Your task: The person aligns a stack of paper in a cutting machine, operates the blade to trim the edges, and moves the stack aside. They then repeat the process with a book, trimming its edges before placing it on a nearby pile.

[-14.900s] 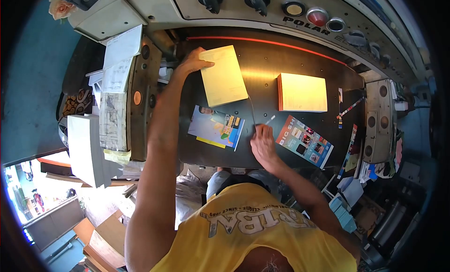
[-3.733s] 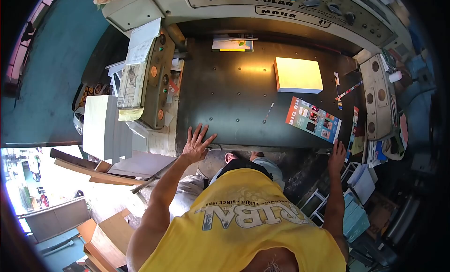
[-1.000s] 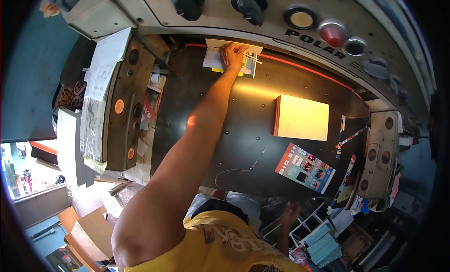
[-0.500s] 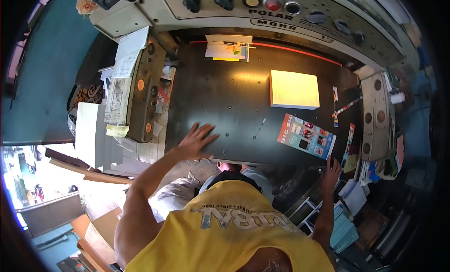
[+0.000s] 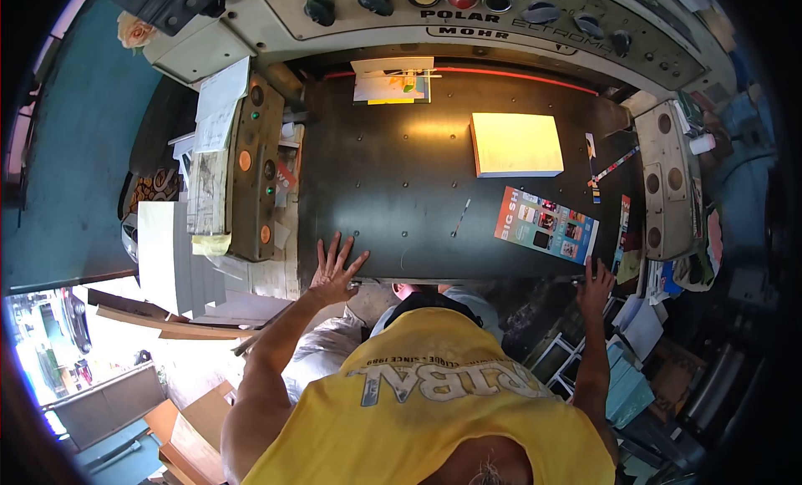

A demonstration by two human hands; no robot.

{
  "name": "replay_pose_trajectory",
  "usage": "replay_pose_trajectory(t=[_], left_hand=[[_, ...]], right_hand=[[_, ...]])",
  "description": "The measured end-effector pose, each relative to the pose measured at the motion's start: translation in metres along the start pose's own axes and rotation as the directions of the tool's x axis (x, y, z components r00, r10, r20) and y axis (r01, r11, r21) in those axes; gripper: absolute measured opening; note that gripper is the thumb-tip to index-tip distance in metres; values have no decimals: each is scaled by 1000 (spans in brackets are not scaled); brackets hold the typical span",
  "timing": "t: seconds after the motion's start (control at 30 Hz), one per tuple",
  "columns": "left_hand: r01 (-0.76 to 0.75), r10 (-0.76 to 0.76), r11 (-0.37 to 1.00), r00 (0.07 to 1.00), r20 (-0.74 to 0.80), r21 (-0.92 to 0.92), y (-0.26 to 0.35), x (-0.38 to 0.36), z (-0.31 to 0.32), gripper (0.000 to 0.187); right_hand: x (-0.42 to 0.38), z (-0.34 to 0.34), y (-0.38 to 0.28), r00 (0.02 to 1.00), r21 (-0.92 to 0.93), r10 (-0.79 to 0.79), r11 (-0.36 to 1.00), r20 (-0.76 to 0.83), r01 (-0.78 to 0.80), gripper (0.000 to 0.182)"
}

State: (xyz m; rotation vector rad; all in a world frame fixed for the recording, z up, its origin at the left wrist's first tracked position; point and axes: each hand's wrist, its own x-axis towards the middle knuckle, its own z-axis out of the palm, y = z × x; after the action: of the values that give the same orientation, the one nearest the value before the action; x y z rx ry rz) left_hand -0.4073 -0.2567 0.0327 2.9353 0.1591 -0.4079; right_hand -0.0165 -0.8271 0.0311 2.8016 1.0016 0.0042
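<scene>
My left hand (image 5: 336,269) is spread flat at the front edge of the dark metal table (image 5: 376,209), toward its left corner, holding nothing. My right hand (image 5: 595,283) is at the same edge on the right, fingers apart and reaching onto the rim. Its fingertips are close to the lower corner of a printed sheet (image 5: 547,226) with small pictures and "BIG SH" lettering. Behind that sheet sits a thick stack of paper (image 5: 518,144), pale yellow on top. A thin paper strip (image 5: 462,217) lies between my hands, farther in.
Printed strips (image 5: 614,165) lie crossed at the right. A picture sheet (image 5: 393,80) is at the back under a red line. The machine's control panel (image 5: 484,17), marked POLAR MOHR, spans the far side. Side housings (image 5: 255,176) flank the table; white paper (image 5: 163,251) stands left.
My left hand has drawn back and left from over the tabletop to its front edge. My right hand stays by the right front edge. Green lights now show on the left housing.
</scene>
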Motion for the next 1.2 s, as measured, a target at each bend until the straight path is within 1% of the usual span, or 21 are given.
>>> replay_pose_trajectory(t=[0.07, 0.17, 0.27, 0.37, 0.63, 0.83, 0.87, 0.93, 1.03, 1.2], left_hand=[[-21, 21, 1000, 1000, 16, 16, -1, -1, 7, 112], [-60, 61, 998, 997, -54, 27, -3, -1, 15, 114], [-68, 69, 997, 997, -23, 44, -5, -1, 18, 113], [-55, 54, 997, 998, 39, 46, -6, -1, 17, 110], [-68, 68, 996, 998, -1, 58, -6, -1, 15, 111], [-63, 64, 997, 998, -11, 51, -5, -2, 14, 111], [-65, 66, 997, 998, -18, 48, -5, -2, 14, 110], [-57, 56, 997, 998, 11, 59, -5, -2, 15, 111], [-44, 42, 997, 998, 37, 67, -4, -2, 12, 112], [-33, 30, 996, 999, 42, 83, -3, -4, 11, 112]], right_hand=[[0, 2, 0, 1000, -11, 2, 1000, -4, -2, 103], [-3, 4, -1, 1000, -19, -2, 1000, -14, 2, 100], [-2, 10, 2, 1000, -29, -7, 1000, -9, 7, 100], [-3, 12, 2, 1000, -46, -10, 999, -24, 9, 100], [-3, 13, 0, 1000, -19, 5, 1000, -20, -5, 96], [-4, 12, -3, 1000, -80, 15, 997, -27, -17, 99], [-4, 10, -5, 999, -55, 22, 998, -27, -24, 98], [-4, 5, -9, 999, -7, 36, 999, -27, -37, 96], [-6, 9, -7, 999, -8, 22, 1000, -46, -23, 98], [-7, 12, -9, 998, -13, 44, 999, -42, -45, 101]])
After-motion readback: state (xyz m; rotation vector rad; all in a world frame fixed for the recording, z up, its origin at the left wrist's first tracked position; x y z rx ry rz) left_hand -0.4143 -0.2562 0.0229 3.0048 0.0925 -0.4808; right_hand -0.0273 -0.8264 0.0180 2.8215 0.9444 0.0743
